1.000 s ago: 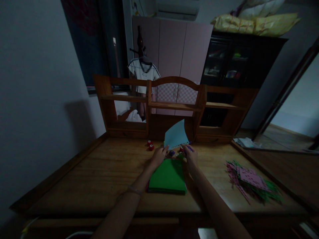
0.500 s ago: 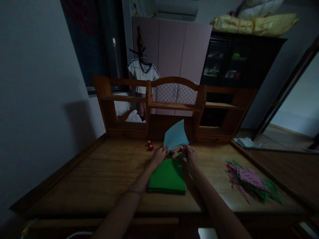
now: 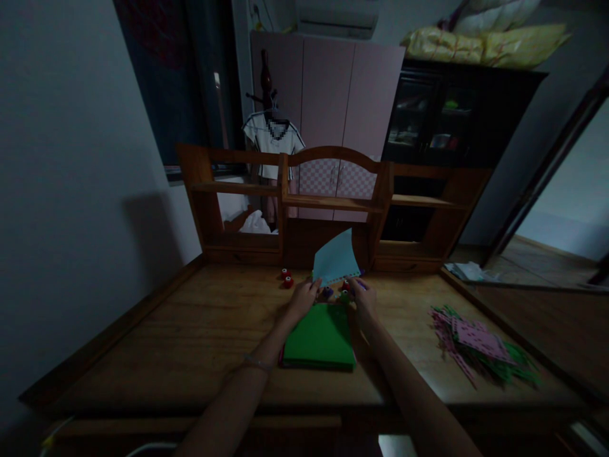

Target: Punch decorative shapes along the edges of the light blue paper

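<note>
Wooden shelving [image 3: 333, 203] with an arched middle rail stands along the back of our grained wooden desk [image 3: 204, 343], and behind it we see a pink wardrobe [image 3: 328, 95] and a dark glass-fronted cabinet [image 3: 469, 120]. Two small red rounded objects with white tops [image 3: 288, 282] sit left of our hands, and a loose pile of pink and green hole-punched paper strips [image 3: 480, 339] lies well apart to the right. Between our forearms rests a thick green stack of paper [image 3: 320, 339]; just beyond it, small purple, red and green pieces [image 3: 328, 292] crowd the gap between our hands. Our left hand [image 3: 303, 299] pinches the lower left corner of a light-blue sheet of paper [image 3: 335, 257], tilted up, with holes along its lower edge. Our right hand [image 3: 364, 302] curls closed around a small purple object [image 3: 360, 285] at the sheet's lower right. Our fingers cover most of that object, the dimness blurs the crowded pieces, and our forearms run off the bottom edge.
</note>
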Demonstrator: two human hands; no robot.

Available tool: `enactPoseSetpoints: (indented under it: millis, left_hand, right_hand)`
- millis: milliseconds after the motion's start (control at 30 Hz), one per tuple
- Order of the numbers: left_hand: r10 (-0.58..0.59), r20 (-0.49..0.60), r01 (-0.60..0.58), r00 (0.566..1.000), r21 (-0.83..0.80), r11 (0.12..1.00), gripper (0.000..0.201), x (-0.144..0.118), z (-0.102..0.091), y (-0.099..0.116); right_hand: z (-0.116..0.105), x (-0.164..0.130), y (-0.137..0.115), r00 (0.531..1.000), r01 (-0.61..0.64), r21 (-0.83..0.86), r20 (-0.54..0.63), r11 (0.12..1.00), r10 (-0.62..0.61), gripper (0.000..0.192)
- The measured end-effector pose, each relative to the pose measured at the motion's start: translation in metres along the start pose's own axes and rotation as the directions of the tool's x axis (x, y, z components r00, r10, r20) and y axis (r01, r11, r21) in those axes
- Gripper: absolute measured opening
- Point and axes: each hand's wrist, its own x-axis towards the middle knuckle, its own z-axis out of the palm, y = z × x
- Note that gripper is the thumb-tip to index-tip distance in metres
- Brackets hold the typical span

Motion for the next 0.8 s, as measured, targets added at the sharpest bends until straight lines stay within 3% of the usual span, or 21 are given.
enactPoseSetpoints:
  millis: [133, 533, 800]
  left_hand:
    - [0.0, -0.008, 0.0, 1.0, -0.006, 1.0, 0.053, 0.001, 0.001, -0.0011]
    - [0.02, 0.003, -0.02, 1.0, 0.011, 1.0, 0.053, 0.0003, -0.0007, -0.0006]
    - [-0.018, -0.011, 0.018, 1.0, 0.004, 1.0, 0.053, 0.0003, 0.0009, -0.0003]
  right_hand:
    - [-0.0016, 0.0005, 0.0002, 0.999, 0.019, 0.039, 0.039, 0.999, -0.021, 0.028]
    - [-0.001, -0.0009, -0.0048, 0.998, 0.05, 0.01, -0.044, 0.999, -0.049, 0.034]
    - [-0.0014, -0.0005, -0.0028, 0.997, 0.065, 0.007, -0.029, 0.998, -0.065, 0.03]
